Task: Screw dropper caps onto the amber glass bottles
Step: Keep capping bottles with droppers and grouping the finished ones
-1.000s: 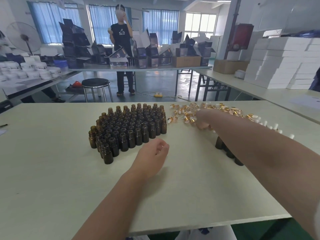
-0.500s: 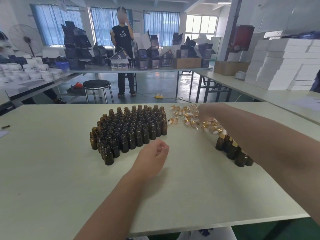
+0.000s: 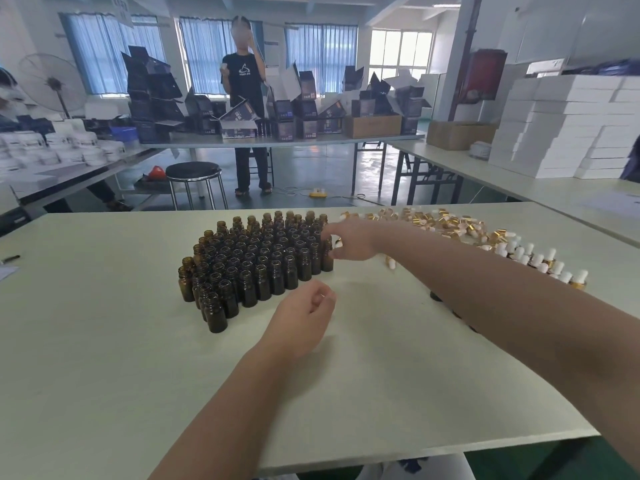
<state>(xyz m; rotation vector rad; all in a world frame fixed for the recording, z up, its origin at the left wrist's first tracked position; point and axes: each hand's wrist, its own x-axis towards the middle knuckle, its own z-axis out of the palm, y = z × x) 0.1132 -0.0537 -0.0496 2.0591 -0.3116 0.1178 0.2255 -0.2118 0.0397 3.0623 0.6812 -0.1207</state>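
Spreading over the pale table (image 3: 104, 341), a dense block of uncapped amber bottles (image 3: 256, 258) was seen, with loose dropper caps (image 3: 446, 223) heaped to its right and capped bottles (image 3: 554, 268) farther right. The right hand (image 3: 349, 242) was blurred at the block's right edge, its grip unreadable. The left hand (image 3: 301, 317) was rested nearby, loosely curled, holding nothing.

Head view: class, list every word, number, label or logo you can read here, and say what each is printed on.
No text here can be read with certainty.
Hanging sign: dark characters, too blurred to read.
Black T-shirt: white logo with small lettering under it, too small to read.
Dark cartons: pale print, too small to read.
Amber bottles: no labels visible.
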